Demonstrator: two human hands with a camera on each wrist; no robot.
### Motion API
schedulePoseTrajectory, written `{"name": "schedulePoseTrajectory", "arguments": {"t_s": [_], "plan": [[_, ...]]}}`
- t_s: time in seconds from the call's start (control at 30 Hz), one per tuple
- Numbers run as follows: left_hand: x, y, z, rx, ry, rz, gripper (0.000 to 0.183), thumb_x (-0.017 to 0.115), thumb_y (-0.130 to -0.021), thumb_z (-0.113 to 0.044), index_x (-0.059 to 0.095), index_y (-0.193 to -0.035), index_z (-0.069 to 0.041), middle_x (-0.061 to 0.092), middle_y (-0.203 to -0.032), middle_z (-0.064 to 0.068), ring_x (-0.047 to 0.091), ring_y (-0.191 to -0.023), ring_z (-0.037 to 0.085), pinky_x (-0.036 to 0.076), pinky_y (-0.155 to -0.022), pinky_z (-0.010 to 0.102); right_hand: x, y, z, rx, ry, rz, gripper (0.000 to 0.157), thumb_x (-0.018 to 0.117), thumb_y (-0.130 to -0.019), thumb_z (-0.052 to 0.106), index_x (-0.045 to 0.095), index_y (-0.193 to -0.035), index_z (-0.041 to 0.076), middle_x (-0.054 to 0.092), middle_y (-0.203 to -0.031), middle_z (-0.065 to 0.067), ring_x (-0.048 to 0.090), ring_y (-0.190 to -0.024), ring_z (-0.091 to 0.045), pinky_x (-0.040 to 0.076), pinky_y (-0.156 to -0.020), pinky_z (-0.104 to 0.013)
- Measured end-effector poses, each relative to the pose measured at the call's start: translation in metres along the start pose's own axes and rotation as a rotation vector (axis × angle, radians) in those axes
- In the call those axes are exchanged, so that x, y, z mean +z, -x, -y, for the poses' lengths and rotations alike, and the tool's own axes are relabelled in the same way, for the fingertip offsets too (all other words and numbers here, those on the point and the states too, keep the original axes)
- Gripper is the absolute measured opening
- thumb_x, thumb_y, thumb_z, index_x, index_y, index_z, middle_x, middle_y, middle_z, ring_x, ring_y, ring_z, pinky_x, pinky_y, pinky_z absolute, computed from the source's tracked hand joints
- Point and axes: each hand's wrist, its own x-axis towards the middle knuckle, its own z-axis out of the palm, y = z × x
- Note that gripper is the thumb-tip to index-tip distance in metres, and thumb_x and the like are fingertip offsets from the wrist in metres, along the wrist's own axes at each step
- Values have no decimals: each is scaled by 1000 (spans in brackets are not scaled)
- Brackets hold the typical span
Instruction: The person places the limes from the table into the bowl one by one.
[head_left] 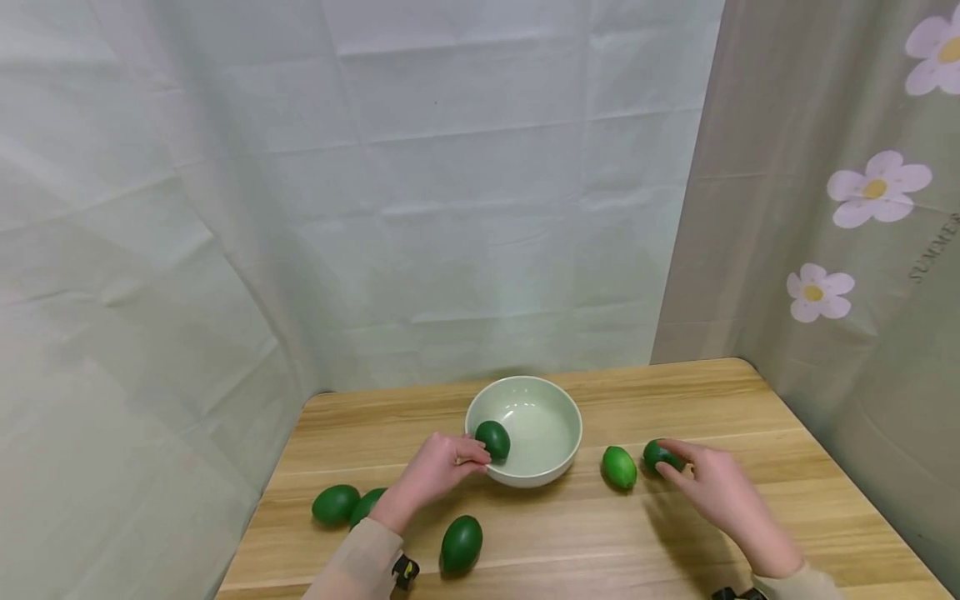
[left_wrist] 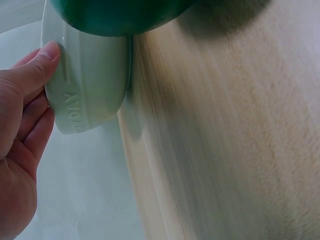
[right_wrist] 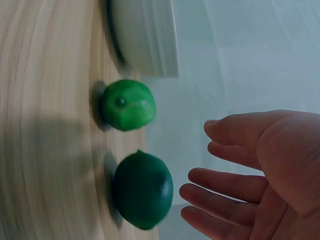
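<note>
My left hand (head_left: pixel 442 468) is at the near left rim of a pale green bowl (head_left: pixel 553 437). In the left wrist view its thumb lies against the bowl's outer wall (left_wrist: pixel 95 80), and the other fingers bend at the rim, pinching it. Inside the bowl, beside those fingertips, lies a dark green lime-like fruit (head_left: pixel 492 440). On the right, my right hand (head_left: pixel 716 483) hovers by another dark green fruit (right_wrist: pixel 143 190) with a pointed tip. Its fingers are spread and apart from that fruit in the right wrist view. A brighter green lime (head_left: pixel 619 467) lies between that fruit and the bowl.
Two dark green fruits, one (head_left: pixel 336 505) beside another (head_left: pixel 367 505) partly hidden by the left forearm, lie at the table's left. A further one (head_left: pixel 461 544) is near the front. Pale curtains (head_left: pixel 480 208) hang behind the wooden table (head_left: pixel 570 550) and along both sides.
</note>
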Motion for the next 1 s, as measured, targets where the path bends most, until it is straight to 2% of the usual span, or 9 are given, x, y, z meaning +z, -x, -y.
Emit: {"name": "schedulePoseTrajectory", "arguments": {"t_s": [0.13, 0.4, 0.53, 0.6, 0.73, 0.83, 0.87, 0.9, 1.0], "plan": [[0, 0, 0, -23, 10, 15, 15, 87, -90, -10, 86, -105, -10, 81, -108, -3, 74, -116, 19, 55, -108, 43, 7, -3, 6, -20, 12, 2, 34, 82, -97, 19, 76, -127, 4, 78, -114, -13, 71, -88, -24, 60, -72, -46], [-1, 0, -1, -5, -5, 2, 16, 87, -89, -8, 86, -104, -9, 82, -108, 0, 75, -114, 21, 56, -106, 45, 15, -9, 16, 11, -30, 63, 37, 80, -99, 22, 75, -132, 5, 77, -119, -13, 74, -101, -28, 63, -80, -49], [-2, 1, -1, -3, -10, -1, 15, 87, -88, -7, 86, -104, -8, 82, -107, 0, 75, -114, 21, 56, -106, 45, 18, -12, 20, 7, -26, 67, 37, 79, -100, 22, 75, -132, 6, 77, -120, -13, 66, -84, -17, 57, -72, -39], [-2, 0, -1, -15, -7, 5, 16, 87, -89, -8, 86, -104, -9, 82, -108, -1, 75, -114, 21, 56, -107, 44, 19, -14, 21, 2, -21, 60, 37, 80, -99, 21, 75, -132, 6, 77, -116, -12, 59, -77, -13, 52, -69, -35], [-2, 0, -1, -36, -6, 18, 15, 87, -90, -10, 86, -105, -10, 81, -109, -2, 74, -116, 19, 55, -108, 42, 23, -16, 24, -19, -9, 46, 36, 81, -98, 21, 75, -131, 7, 76, -101, -3, 58, -75, -11, 52, -68, -33], [-2, -1, -1, -25, -7, 13, 15, 87, -89, -10, 86, -105, -10, 81, -109, -2, 74, -115, 19, 55, -108, 42, 25, -17, 25, -26, -18, 59, 38, 80, -98, 20, 74, -133, 6, 65, -80, 5, 54, -66, -8, 48, -61, -29], [-2, -1, -1, -20, -5, 10, 15, 87, -89, -10, 86, -104, -10, 81, -108, -1, 75, -115, 19, 55, -108, 42, 25, -18, 25, -26, -20, 66, 38, 80, -99, 20, 74, -133, 6, 59, -75, 7, 48, -62, -6, 44, -58, -27], [-2, -1, -2, -12, -7, 7, 15, 87, -89, -9, 86, -104, -9, 81, -108, -1, 75, -114, 20, 55, -107, 43, 26, -18, 25, -24, -24, 76, 39, 80, -99, 20, 73, -134, 6, 54, -71, 8, 43, -59, -6, 41, -55, -26], [-1, -1, -1, -6, -8, 4, 14, 87, -89, -9, 86, -103, -9, 81, -107, -1, 75, -114, 20, 56, -106, 43, 27, -19, 26, -15, -34, 87, 39, 80, -99, 19, 72, -135, 5, 50, -67, 7, 42, -56, -5, 39, -52, -25]]}}
